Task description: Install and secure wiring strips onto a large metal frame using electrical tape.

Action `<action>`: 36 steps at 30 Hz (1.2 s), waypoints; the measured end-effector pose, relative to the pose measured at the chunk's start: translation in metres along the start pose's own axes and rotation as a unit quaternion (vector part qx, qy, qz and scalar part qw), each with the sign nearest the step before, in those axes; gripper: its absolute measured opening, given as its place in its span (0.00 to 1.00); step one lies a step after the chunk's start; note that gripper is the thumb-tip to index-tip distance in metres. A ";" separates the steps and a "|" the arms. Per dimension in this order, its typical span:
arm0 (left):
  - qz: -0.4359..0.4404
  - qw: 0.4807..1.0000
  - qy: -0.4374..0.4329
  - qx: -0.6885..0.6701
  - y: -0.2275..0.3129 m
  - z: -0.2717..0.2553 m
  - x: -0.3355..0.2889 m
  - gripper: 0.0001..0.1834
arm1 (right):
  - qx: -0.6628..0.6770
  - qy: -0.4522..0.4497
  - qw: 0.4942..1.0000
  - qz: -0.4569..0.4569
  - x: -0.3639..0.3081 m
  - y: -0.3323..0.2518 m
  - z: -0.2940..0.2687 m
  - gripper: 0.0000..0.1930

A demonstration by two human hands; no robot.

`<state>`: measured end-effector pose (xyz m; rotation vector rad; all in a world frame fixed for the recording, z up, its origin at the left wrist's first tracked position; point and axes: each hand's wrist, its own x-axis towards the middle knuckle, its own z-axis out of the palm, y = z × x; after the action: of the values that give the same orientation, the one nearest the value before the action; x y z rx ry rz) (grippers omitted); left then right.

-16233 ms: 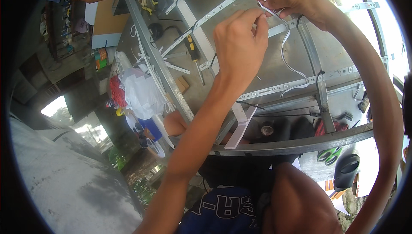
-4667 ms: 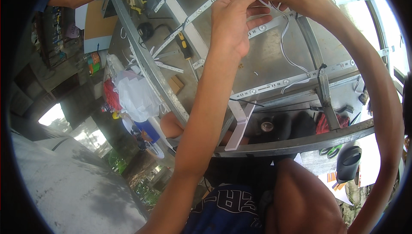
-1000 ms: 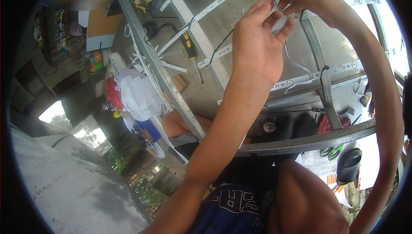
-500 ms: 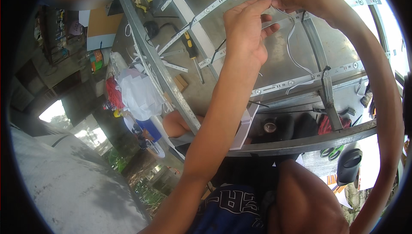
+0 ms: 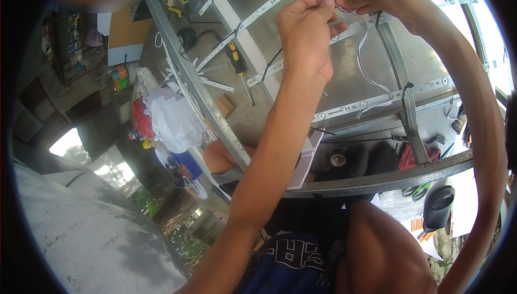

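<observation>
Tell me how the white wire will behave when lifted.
The white wire is probably floppy: it winds in loose curves toward the lower light strip. It is likely light, since it looks thin and the left hand seems to pinch it with fingertips alone.

Block letters (image 5: 293,254), outlined in pale white, stand on the dark blue garment (image 5: 266,278) near six o'clock, large and distinct though bent by the cloth's folds. Small dark printed marks run along the white light strips (image 5: 353,109) between twelve and three o'clock, too tiny to make out, and any print on the orange-and-green package (image 5: 120,78) at ten o'clock is too blurred to read.
</observation>
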<state>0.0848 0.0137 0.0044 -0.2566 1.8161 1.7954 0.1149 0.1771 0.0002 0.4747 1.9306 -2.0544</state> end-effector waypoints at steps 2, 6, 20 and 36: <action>0.001 1.000 -0.002 -0.003 -0.001 -0.001 0.000 0.08 | -0.018 0.011 1.000 -0.002 -0.003 -0.003 0.002 0.11; 0.015 1.000 0.005 -0.002 -0.001 -0.002 0.000 0.08 | -0.116 0.075 0.989 0.043 -0.006 -0.019 0.014 0.15; 0.054 0.996 -0.019 -0.067 -0.010 -0.007 0.003 0.30 | -0.152 0.002 0.988 -0.024 -0.007 -0.015 0.001 0.10; 0.120 0.991 0.006 -0.052 -0.018 0.003 0.002 0.23 | -0.106 0.093 0.985 0.095 -0.022 -0.041 0.013 0.12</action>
<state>0.0936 0.0159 -0.0119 -0.0915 1.8269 2.0605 0.1170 0.1668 0.0477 0.7899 2.0877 -1.7167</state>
